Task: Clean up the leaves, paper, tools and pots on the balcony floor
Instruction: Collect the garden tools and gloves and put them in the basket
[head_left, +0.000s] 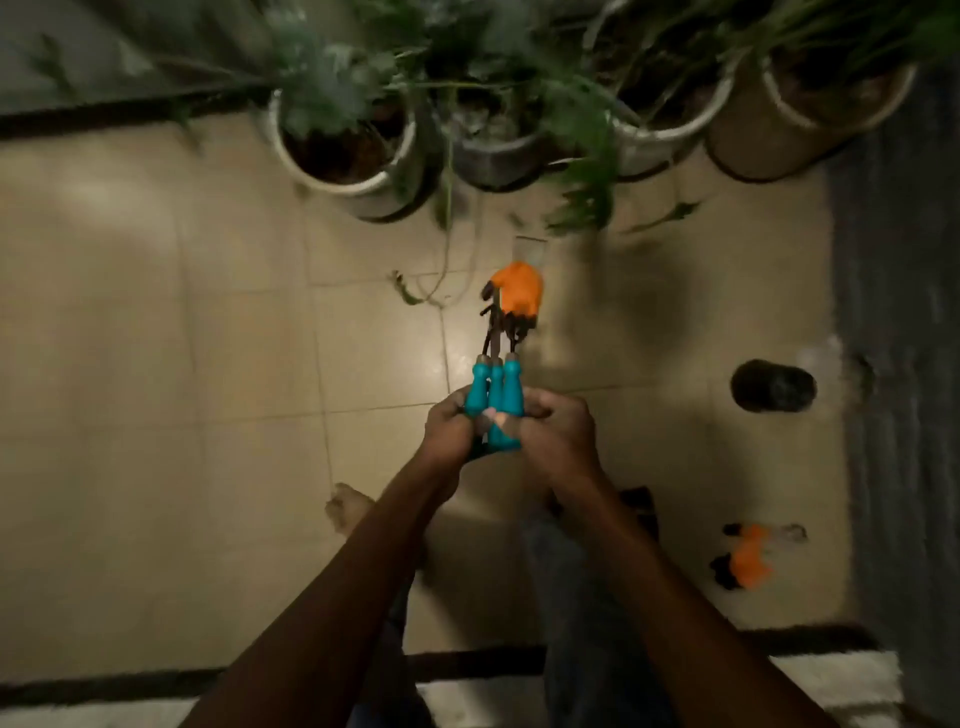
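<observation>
Both hands hold a bundle of garden tools (496, 384) with teal handles and dark metal heads, pointed away from me over the tiled floor. My left hand (451, 432) grips the handles from the left and my right hand (558, 430) grips them from the right. An orange glove (518, 290) shows just beyond the tool heads; whether it hangs on them or lies on the floor is unclear. A second orange and black glove (748, 558) lies on the floor at the lower right. A small black pot (773, 387) lies on the floor to the right. A loose leaf and stem (410, 291) lie near the middle.
Several potted plants (353, 150) stand in a row along the far edge, leaves hanging over the tiles. A grey mat or raised strip (898, 364) runs down the right side. My bare foot (349, 506) stands on the beige tiles (156, 338). A dark threshold strip (104, 686) crosses below.
</observation>
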